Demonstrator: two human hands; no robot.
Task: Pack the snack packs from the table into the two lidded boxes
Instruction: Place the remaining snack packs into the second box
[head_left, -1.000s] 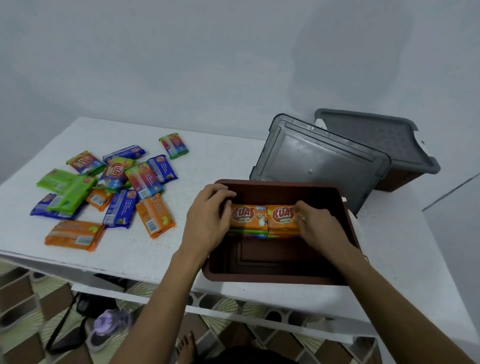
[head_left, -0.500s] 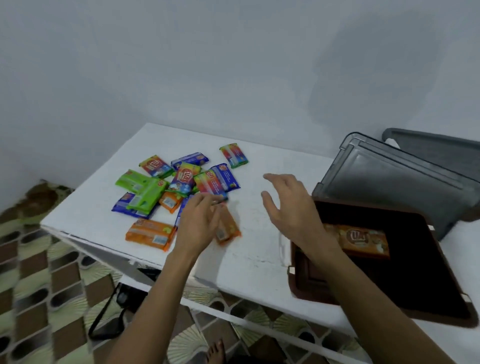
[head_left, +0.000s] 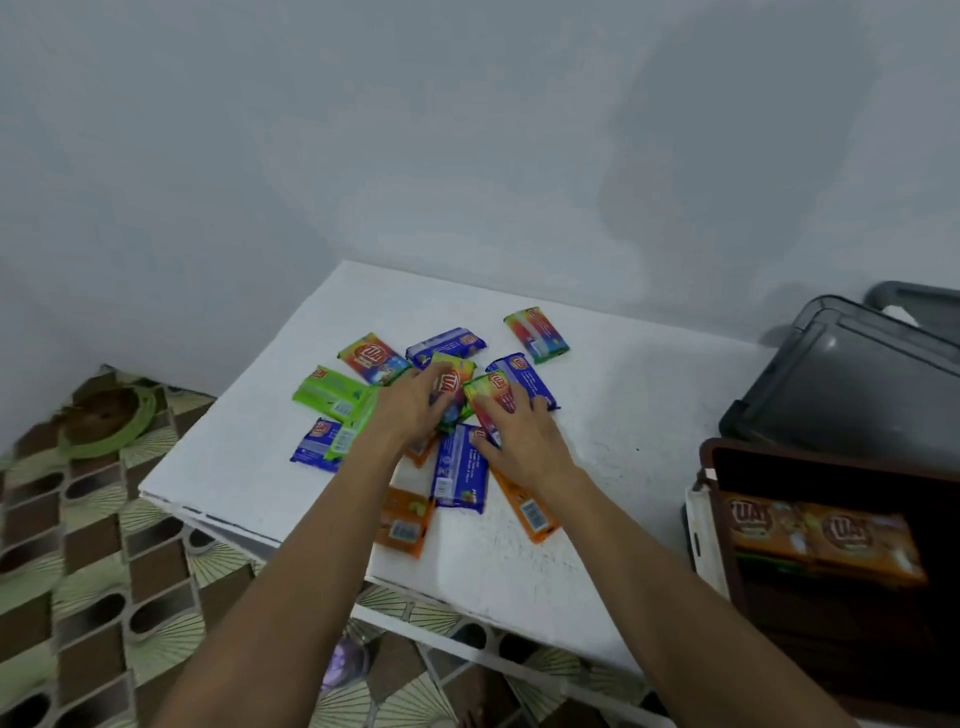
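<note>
Several snack packs lie in a loose heap on the white table (head_left: 628, 410): green (head_left: 332, 392), blue (head_left: 460, 467), orange (head_left: 405, 519) and rainbow-coloured ones. My left hand (head_left: 408, 408) rests on a multicoloured pack (head_left: 454, 382) in the middle of the heap. My right hand (head_left: 522, 434) lies with straight fingers on a rainbow pack (head_left: 488, 392) beside it, thumb by the pack's near end. The open brown box (head_left: 709, 470) stands at the right edge with orange packs (head_left: 826, 538) inside.
The brown box's grey lid (head_left: 857, 387) leans behind it, and the second box's grey lid (head_left: 917, 301) shows at the far right. One rainbow pack (head_left: 535, 335) lies apart at the back. The table's near-left edge drops to a tiled floor with a green-rimmed bowl (head_left: 106, 415).
Both hands left the brown box, swung left and came down on the heap of packs. The view turned left with them, so the box now sits at the right edge.
</note>
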